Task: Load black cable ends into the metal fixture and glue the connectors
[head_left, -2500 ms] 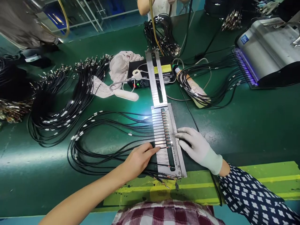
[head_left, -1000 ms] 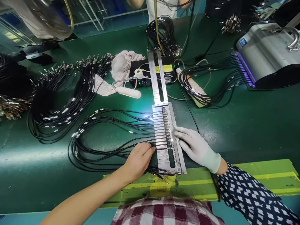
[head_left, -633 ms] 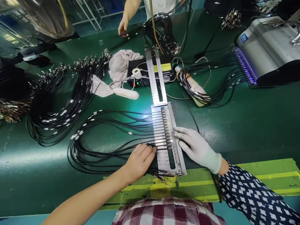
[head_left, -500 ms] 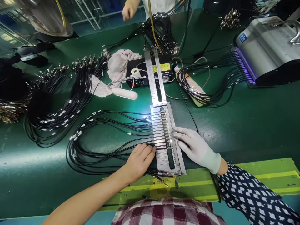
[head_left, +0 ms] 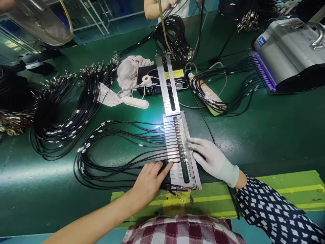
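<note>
The person wears a white glove [head_left: 215, 162], white-patterned navy sleeve [head_left: 269, 206], maroon-checked garment [head_left: 185, 229].

Slotted jig [head_left: 175, 173]: bare metal, satin sheen; cables [head_left: 109, 166]: smooth black, plastic-looking, slight gloss; tabletop [head_left: 254, 135]: smooth, glossy green; rag [head_left: 129, 69]: crumpled matt cloth; right-hand glove [head_left: 214, 162]: matt fabric; machine housing [head_left: 291, 51]: dull silvery metal

Cables [head_left: 80, 156], metal jig [head_left: 175, 173] and workbench [head_left: 276, 135] show a workshop

Metal rails [head_left: 99, 17] stand beyond the green table [head_left: 266, 135].
</note>
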Demonstrator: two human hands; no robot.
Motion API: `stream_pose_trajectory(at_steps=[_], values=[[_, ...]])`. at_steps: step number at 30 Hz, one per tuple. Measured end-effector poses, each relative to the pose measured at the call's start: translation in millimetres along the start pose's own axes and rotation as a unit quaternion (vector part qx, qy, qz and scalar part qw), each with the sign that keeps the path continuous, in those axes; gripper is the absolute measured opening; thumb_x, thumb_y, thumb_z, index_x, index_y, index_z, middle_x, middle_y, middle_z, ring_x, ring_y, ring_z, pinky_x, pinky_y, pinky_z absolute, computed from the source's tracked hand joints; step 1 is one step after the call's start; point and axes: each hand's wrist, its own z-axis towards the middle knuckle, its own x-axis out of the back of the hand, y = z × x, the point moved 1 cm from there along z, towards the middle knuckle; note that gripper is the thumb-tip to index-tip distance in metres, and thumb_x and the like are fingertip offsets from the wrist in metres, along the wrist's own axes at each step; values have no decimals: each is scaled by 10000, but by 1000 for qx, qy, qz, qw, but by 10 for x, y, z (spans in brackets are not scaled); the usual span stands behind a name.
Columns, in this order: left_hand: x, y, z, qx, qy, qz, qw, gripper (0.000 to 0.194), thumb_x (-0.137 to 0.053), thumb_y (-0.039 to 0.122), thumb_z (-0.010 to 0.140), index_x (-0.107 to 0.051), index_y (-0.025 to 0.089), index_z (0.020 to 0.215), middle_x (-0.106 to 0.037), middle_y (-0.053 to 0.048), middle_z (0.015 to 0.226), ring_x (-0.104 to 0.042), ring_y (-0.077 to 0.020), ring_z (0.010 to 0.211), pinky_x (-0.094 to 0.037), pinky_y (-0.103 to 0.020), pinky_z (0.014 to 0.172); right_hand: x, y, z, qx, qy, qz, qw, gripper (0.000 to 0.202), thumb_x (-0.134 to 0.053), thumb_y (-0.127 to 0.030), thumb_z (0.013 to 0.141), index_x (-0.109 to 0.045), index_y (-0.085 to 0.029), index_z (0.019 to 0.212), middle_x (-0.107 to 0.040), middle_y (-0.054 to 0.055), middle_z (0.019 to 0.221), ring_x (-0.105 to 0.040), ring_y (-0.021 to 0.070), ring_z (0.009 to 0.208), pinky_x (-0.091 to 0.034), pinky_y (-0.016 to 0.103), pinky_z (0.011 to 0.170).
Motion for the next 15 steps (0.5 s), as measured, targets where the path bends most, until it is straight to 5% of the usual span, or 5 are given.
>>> stream_pose_trajectory(at_steps=[7, 15], values=[[-80, 74, -8, 13, -38, 41, 998, 605, -403, 46, 895, -343, 123, 1492, -588, -95, 996, -510, -226, 838, -390, -359, 741, 1, 1, 14, 9, 19, -4, 1000, 306, -446, -260, 1002, -604, -235, 1263, -580, 97, 1367, -553, 265, 1254, -508, 484, 1026], [-3, 55, 125, 1, -29, 4, 1000, 492, -434, 83, 934, -447, 165, 1419, -562, -64, 923, -493, -221, 818, -377, -343, 702, -14, -30, 11, 9, 27, -29, 999, 284, -443, -274, 1011, -615, -215, 1230, -588, 105, 1364, -554, 265, 1257, -492, 499, 1047]])
